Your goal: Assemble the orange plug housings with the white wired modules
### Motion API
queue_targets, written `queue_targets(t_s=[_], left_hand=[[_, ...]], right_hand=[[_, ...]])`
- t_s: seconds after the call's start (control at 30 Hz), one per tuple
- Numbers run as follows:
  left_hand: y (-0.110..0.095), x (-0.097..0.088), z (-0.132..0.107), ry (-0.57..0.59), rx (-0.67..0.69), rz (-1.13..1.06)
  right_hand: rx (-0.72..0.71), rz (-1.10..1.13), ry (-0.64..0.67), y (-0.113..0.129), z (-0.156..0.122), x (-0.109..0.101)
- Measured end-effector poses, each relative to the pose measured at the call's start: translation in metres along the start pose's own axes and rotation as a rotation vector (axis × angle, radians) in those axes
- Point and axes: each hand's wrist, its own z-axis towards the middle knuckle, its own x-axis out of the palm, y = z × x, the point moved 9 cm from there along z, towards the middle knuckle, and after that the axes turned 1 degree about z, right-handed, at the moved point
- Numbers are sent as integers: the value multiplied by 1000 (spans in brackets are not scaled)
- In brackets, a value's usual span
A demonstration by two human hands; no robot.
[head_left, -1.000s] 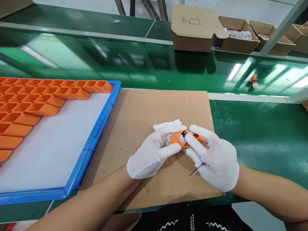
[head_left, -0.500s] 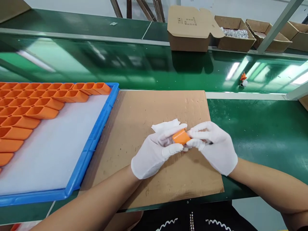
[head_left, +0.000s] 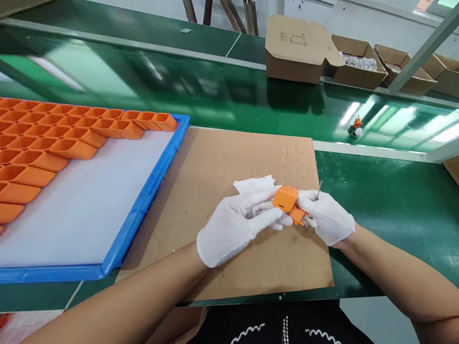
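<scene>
An orange plug charger (head_left: 286, 199) is held above the cardboard sheet (head_left: 229, 157), its rounded block and a small slot showing. Metal pins stick out of a smaller orange plug part (head_left: 297, 214) at its lower right. My left hand (head_left: 240, 220), in a white glove, grips the block from the left between thumb and fingers. My gloved right hand (head_left: 326, 212) is closed at the charger's right side, with a thin metal tool (head_left: 319, 191) poking up from its fingers; the tool's kind is unclear. Behind my left fingers is a white cloth or paper piece (head_left: 254, 184).
On the left, a blue tray (head_left: 145, 196) holds rows of orange open sleeves (head_left: 73, 148). Cardboard boxes (head_left: 296, 71) line the raised shelf, one with clear bagged pieces. A small orange-and-white object (head_left: 357, 126) lies at the back right of the green bench (head_left: 376, 200).
The charger has moved right and turned, so its block face and pinned plug part now show. The metal tool now points up from my right hand. The view has tilted slightly.
</scene>
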Motion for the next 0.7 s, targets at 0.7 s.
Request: queue_targets(t_s=[0.7], left_hand=[[-5,-20,9,-154,355,209]], right_hand=[[-1014,-480,-302,83,-67,-23]])
